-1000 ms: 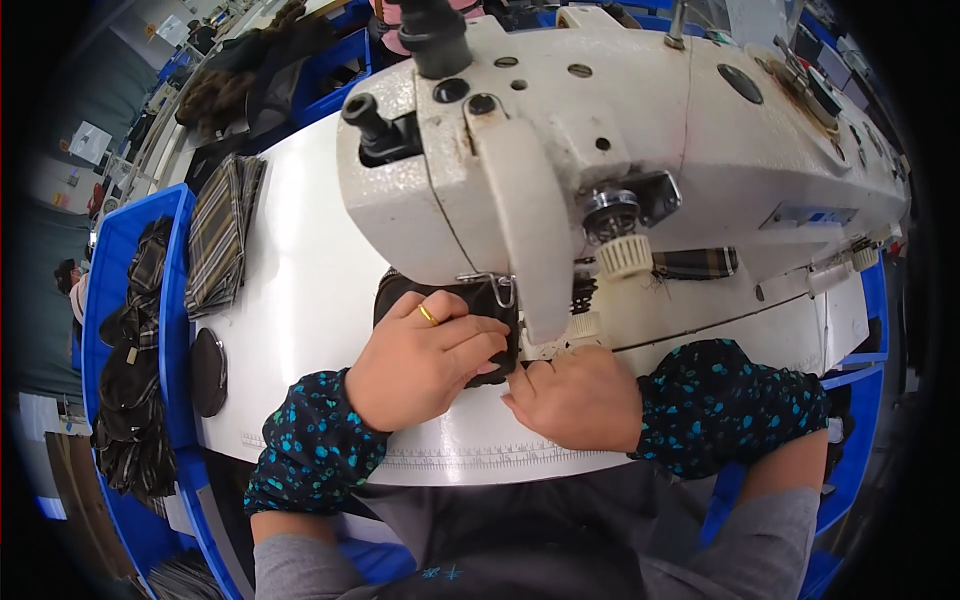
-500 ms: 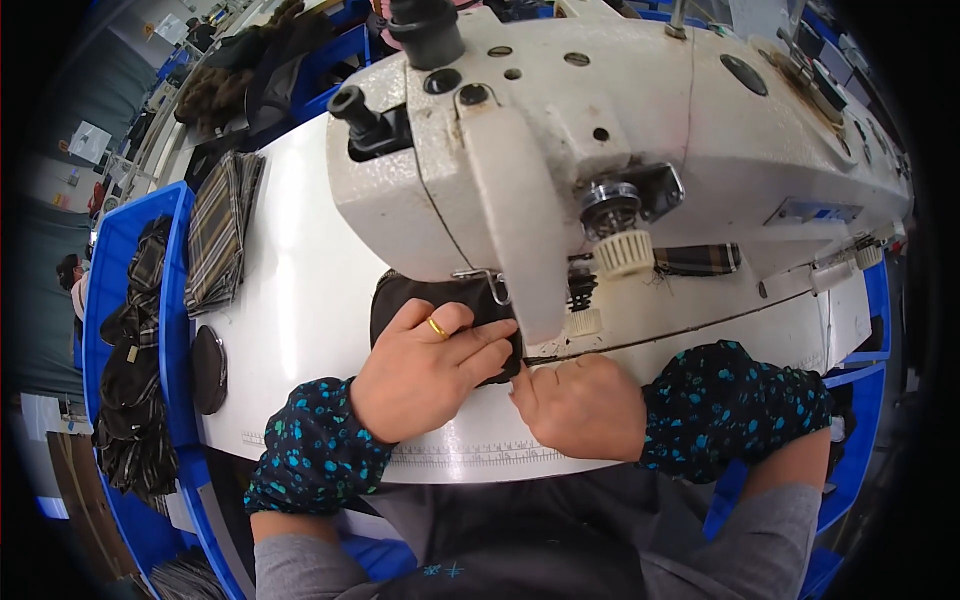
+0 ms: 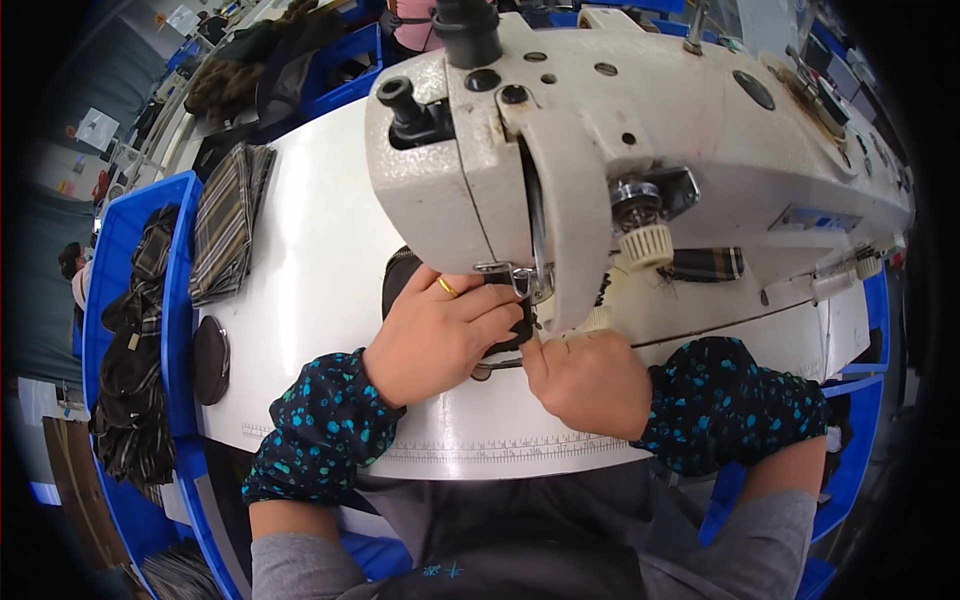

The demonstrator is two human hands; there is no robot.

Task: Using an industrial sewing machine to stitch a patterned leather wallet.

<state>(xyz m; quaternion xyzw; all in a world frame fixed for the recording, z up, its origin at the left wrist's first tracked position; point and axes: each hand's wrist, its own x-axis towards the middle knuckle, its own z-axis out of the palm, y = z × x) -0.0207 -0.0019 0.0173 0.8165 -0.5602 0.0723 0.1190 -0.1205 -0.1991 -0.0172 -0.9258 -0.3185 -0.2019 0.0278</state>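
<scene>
A black rounded cloth piece (image 3: 400,270) lies on the white table beneath the sewing machine's needle area. My left hand (image 3: 432,335), with a gold ring, presses down over this piece, its fingers reaching close to the presser foot; its thumb is hidden. Just to the right, my right hand (image 3: 592,380) is closed, with thumb and index finger at the cloth's near right edge. The white sewing machine (image 3: 430,210) stands over the work, and its head hides part of the cloth. The needle tip cannot be made out.
At left, folded plaid cloth (image 3: 232,225) and a dark oval piece (image 3: 211,360) lie beside a blue bin (image 3: 180,300) holding dark pouches. A plaid scrap (image 3: 705,264) lies behind the machine's tension knob. A printed ruler (image 3: 470,453) runs along the table's front edge.
The view has shifted, so the machine head appears farther right. Both hands and the black cloth have moved slightly away from me and right, baring a small round plate near the left hand.
</scene>
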